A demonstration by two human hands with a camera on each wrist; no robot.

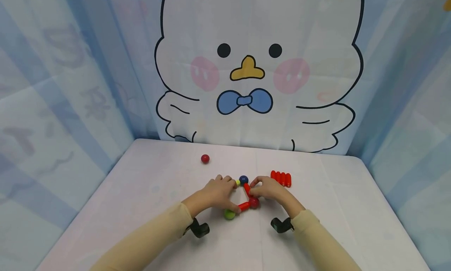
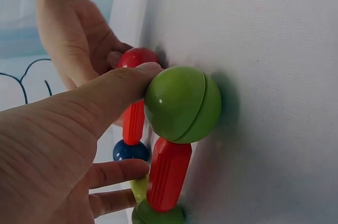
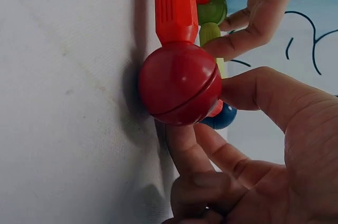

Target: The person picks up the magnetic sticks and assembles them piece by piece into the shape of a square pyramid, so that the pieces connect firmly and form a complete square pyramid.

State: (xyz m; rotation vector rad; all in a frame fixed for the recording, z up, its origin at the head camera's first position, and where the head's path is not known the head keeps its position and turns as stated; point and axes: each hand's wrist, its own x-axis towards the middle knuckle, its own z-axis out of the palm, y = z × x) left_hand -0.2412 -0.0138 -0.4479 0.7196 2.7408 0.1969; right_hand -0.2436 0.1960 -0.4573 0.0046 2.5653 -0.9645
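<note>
- The left hand (image 1: 219, 192) is clamped on the left side of a 4-sided frame (image 1: 244, 206) of balls and rods, its thumb on the near green ball (image 2: 182, 105) and its fingers by the left red rod (image 2: 169, 174).
- The frame lies on the table (image 1: 169, 161) between the 2 hands, to the right of the left hand and to the left of the right hand (image 1: 269, 188).
- The right hand pinches the right red rod (image 1: 247, 189) beside the red corner ball (image 1: 253, 202), thumb and fingers together around it.
- The blue ball (image 1: 243, 179) sits at the far corner, just left of the right fingertips; a yellow rod (image 1: 237, 182) runs from it to the far-left green ball (image 2: 157, 214), beside the left fingers.
- 4 red rods (image 1: 280, 179) lie side by side just beyond the right hand, to the right.
- 1 loose red ball (image 1: 205, 158) rests on the far left part of the table, beyond the left hand and apart from the frame.
- Behind the table hangs a backdrop (image 1: 246, 36) with a white cartoon bird.
</note>
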